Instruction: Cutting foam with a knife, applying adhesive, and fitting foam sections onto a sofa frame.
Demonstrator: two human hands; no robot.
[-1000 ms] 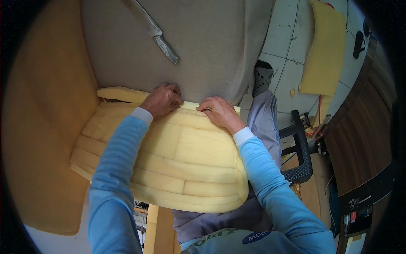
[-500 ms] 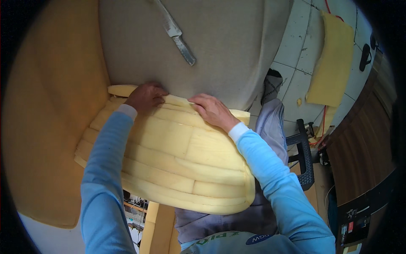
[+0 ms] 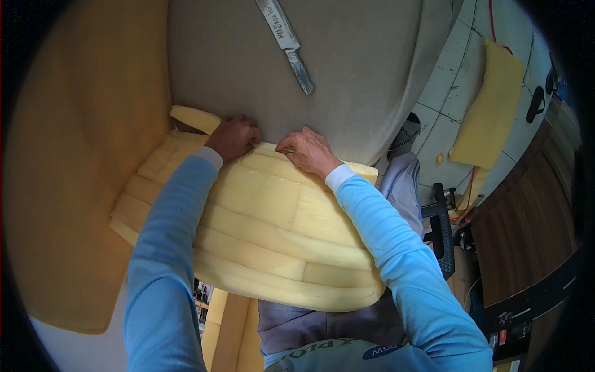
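Note:
A curved yellow foam panel (image 3: 248, 211), built up from several glued strips, lies across my lap. Along its far edge runs a narrow foam strip (image 3: 362, 170); its left end (image 3: 193, 116) sticks up apart from the panel. My left hand (image 3: 235, 137) is closed with curled fingers on this strip, left of the middle. A short way to the right, my right hand (image 3: 308, 152) pinches the same strip, thumb on the near side. Both hands' fingertips are partly hidden. Beyond them a knife (image 3: 288, 43) with a worn grey handle lies on grey fabric.
Grey fabric (image 3: 365, 68) covers the surface ahead. A tall tan padded panel (image 3: 80, 155) stands at the left. On the tiled floor (image 3: 427, 121) at the right lie a foam sheet (image 3: 493, 102), a red cord (image 3: 472, 189) and a sandal (image 3: 535, 104). A black frame (image 3: 441, 229) stands near my right arm.
My hands have come closer together along the strip, and my right fingers have curled in more. The strip's left end stands further off the panel. The whole view has shifted slightly.

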